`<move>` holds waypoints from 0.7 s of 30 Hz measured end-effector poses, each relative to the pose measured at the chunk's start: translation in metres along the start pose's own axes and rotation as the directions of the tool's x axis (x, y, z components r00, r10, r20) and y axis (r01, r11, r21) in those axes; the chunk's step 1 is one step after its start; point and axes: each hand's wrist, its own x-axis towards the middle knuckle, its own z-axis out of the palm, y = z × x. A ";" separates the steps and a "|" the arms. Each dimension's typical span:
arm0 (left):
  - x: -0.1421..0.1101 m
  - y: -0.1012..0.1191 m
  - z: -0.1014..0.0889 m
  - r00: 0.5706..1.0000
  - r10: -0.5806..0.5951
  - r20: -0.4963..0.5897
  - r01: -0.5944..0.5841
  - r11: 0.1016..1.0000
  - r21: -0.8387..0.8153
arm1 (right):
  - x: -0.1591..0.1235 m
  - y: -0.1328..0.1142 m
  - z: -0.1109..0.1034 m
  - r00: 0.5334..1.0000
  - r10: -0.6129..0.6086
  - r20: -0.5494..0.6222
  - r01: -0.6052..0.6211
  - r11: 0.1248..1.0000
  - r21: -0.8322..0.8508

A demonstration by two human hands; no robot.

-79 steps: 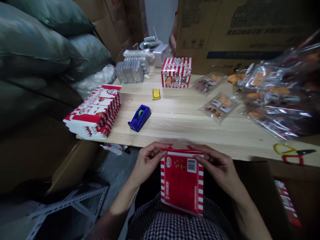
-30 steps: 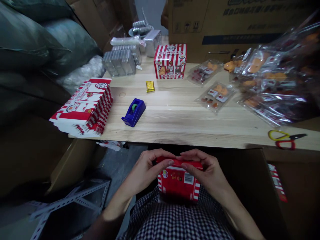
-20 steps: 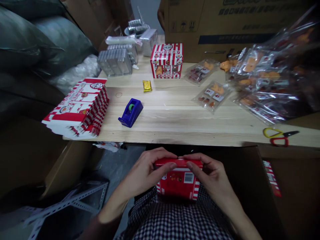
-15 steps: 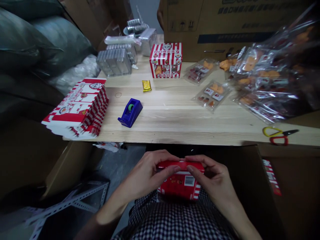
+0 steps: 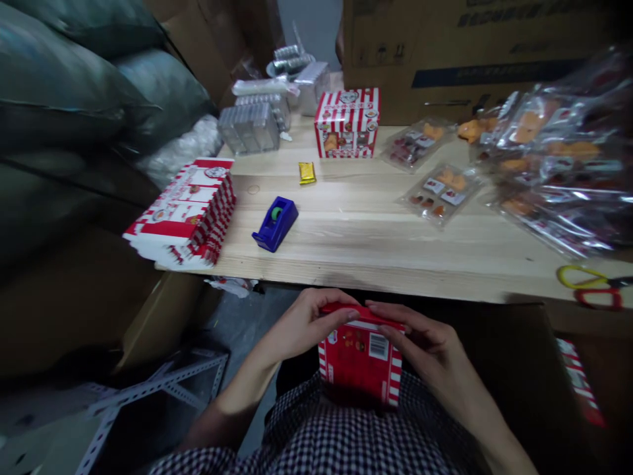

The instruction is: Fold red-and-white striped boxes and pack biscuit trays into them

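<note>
A red carton (image 5: 357, 366) with white-striped edges and a barcode is held upright in front of my body, below the table's front edge. My left hand (image 5: 309, 323) grips its top left edge, thumb on the near face and fingers along the top. At the top right edge, my right hand (image 5: 425, 336) pinches in the same way, thumb near the barcode. Both sets of fingertips almost meet at the middle of the top. The carton's far side and underside are hidden.
On the table (image 5: 346, 244) lie a stack of flat striped cartons (image 5: 182, 204), a blue tape dispenser (image 5: 275, 224), a yellow packet (image 5: 306, 173), a made-up striped box (image 5: 347, 122), clear plastic trays (image 5: 250, 127), bagged toy food pieces (image 5: 440, 191) and scissors (image 5: 591, 285).
My view has shifted, so the table's things sit further right in it. The carton now shows more of its near face, and both hands still hold its top.
</note>
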 end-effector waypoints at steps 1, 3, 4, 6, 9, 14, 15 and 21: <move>0.004 -0.004 -0.005 0.998 0.044 -0.034 -0.043 0.998 0.052 | 0.004 0.004 -0.002 1.000 -0.012 -0.018 0.012 1.000 -0.026; 0.013 -0.013 -0.024 0.956 0.180 -0.230 -0.120 0.960 0.254 | 0.013 0.012 -0.006 0.997 -0.008 -0.073 0.005 0.999 -0.041; 0.017 -0.018 -0.038 0.891 0.264 -0.370 -0.114 0.918 0.381 | 0.017 0.016 -0.009 0.995 0.003 -0.095 -0.006 1.000 -0.030; 0.023 -0.030 -0.073 0.666 0.397 -0.632 0.027 0.833 0.552 | 0.024 0.022 -0.015 0.992 0.027 -0.125 -0.028 1.000 -0.002; 0.031 -0.049 -0.126 0.474 0.347 -0.809 0.275 0.815 0.510 | 0.028 0.024 -0.027 0.986 0.043 -0.162 -0.042 0.999 0.014; 0.040 -0.072 -0.170 0.586 -0.043 -0.809 0.229 0.967 0.114 | 0.024 0.024 -0.041 0.945 0.051 -0.322 -0.040 0.998 0.043; 0.041 -0.074 -0.173 0.601 -0.068 -0.797 0.215 0.973 0.080 | 0.022 0.024 -0.042 0.933 0.049 -0.357 -0.037 0.998 0.043; 0.043 -0.075 -0.183 0.634 -0.154 -0.758 0.099 0.988 -0.118 | 0.012 0.015 -0.030 0.878 -0.026 -0.477 0.005 0.999 -0.047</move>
